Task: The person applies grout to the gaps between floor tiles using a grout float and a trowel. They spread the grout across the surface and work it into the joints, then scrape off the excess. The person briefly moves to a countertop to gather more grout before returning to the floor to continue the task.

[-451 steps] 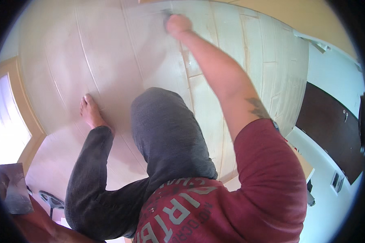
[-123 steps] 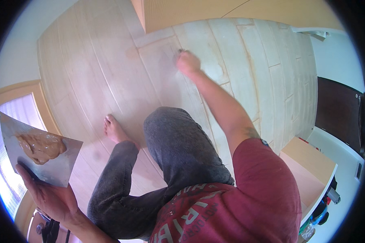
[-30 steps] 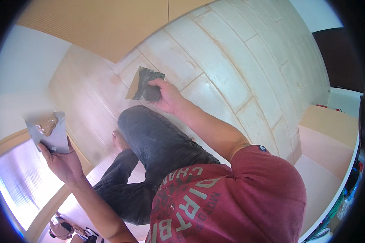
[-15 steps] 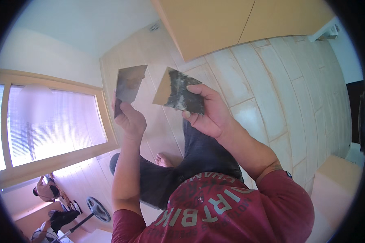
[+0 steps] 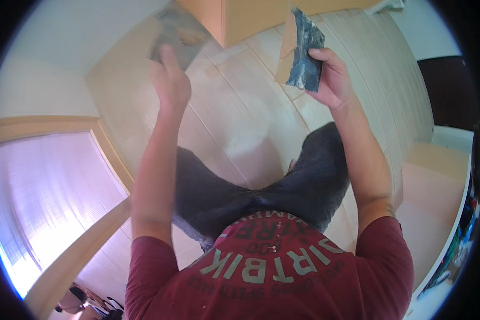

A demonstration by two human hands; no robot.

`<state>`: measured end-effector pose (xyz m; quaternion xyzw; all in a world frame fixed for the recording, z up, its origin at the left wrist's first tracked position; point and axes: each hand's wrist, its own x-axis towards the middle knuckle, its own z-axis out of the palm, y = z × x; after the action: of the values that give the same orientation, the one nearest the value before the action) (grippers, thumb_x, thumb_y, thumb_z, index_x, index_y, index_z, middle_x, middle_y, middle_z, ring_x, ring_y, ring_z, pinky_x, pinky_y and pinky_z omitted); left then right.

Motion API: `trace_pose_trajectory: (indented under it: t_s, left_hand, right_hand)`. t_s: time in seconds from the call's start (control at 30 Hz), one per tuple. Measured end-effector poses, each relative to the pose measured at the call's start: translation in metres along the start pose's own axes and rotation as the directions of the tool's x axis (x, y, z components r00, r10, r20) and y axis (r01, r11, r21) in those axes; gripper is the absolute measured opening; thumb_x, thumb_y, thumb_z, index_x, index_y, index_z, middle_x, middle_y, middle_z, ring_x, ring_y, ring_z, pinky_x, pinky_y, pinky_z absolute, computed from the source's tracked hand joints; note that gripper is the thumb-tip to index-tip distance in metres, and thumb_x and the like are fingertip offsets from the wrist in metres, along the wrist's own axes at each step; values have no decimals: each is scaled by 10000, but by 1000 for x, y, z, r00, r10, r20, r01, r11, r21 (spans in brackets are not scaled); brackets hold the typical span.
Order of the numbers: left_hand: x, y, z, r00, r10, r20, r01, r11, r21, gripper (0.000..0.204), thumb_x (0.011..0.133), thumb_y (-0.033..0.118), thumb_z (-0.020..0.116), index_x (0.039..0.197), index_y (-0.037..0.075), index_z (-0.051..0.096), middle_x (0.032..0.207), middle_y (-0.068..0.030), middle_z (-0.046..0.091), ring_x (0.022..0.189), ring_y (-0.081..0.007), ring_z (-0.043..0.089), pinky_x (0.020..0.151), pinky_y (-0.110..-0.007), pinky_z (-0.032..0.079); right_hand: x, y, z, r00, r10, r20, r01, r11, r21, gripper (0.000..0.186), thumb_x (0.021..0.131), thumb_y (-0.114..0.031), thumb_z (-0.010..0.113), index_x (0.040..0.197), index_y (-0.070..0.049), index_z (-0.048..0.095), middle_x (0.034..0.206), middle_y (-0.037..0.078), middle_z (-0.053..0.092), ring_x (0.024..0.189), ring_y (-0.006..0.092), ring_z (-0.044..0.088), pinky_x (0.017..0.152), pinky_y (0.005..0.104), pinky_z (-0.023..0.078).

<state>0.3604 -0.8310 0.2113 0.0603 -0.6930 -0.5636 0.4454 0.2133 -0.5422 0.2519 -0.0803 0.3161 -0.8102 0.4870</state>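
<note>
With the left hand [image 5: 169,80] clamped on the flat mortar board [image 5: 177,33] and the right hand [image 5: 330,80] on the dark-smeared trowel [image 5: 301,50], keep the board level, I'd judge.

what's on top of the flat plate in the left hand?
The left hand holds the flat plate raised. A brownish dab of paste shows on its face; the fingers cover the lower part, so anything there is hidden.

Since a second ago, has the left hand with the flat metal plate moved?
Yes. The left hand has lifted the metal plate from low beside the window frame up to the wooden cabinet, level with the right hand and its trowel.
</note>
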Motion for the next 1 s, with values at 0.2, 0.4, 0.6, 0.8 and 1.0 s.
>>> trace_pose_trajectory:
  t_s: [0.2,0.4,0.6,0.8,1.0]
  left_hand:
    - [23,-51,30,748,-597,-290,161,587,-793,580,1174,426,306,1615,49,291,1605,-145,423,1425,-332,494,1191,-472,452]
    - [4,-135,-69,698,-716,28,566,527,-634,519,1177,366,360,1582,46,417,1516,-129,543,1387,-297,544,1205,-443,440]
    - [-138,-233,-249,268,-962,-60,813,259,-521,573,1134,475,455,1552,83,469,1534,-112,540,1318,-311,601,1084,-502,536]
    - [-244,-244,-328,139,-968,-209,887,215,-409,749,1093,588,498,1554,-1,467,1512,-141,560,1337,-295,594,1111,-454,514]
    - [-266,-202,-293,164,-941,-296,954,228,-195,796,1066,634,526,1520,-20,506,1418,-127,629,1275,-279,625,1074,-423,523]
  right_hand:
    - [1,25,-81,897,119,-425,-218,957,-191,373,924,-81,685,1284,-2,629,1192,122,731,1052,268,737,1014,436,589]
    - [11,68,-95,867,71,-493,-119,991,-67,386,904,-106,712,1268,-6,632,1197,123,720,1051,263,724,1016,416,570]
    - [8,92,-78,826,-60,-560,-5,994,-113,363,914,-112,726,1250,-21,622,1190,118,712,1058,246,717,988,423,581]
    - [23,90,-100,812,-106,-574,-147,915,-377,361,921,-145,725,1235,14,648,1116,130,742,972,255,739,912,416,600]
    - [48,85,-135,814,-254,-523,-409,390,-825,308,950,-219,675,1149,11,724,1014,167,769,909,278,755,823,402,593]
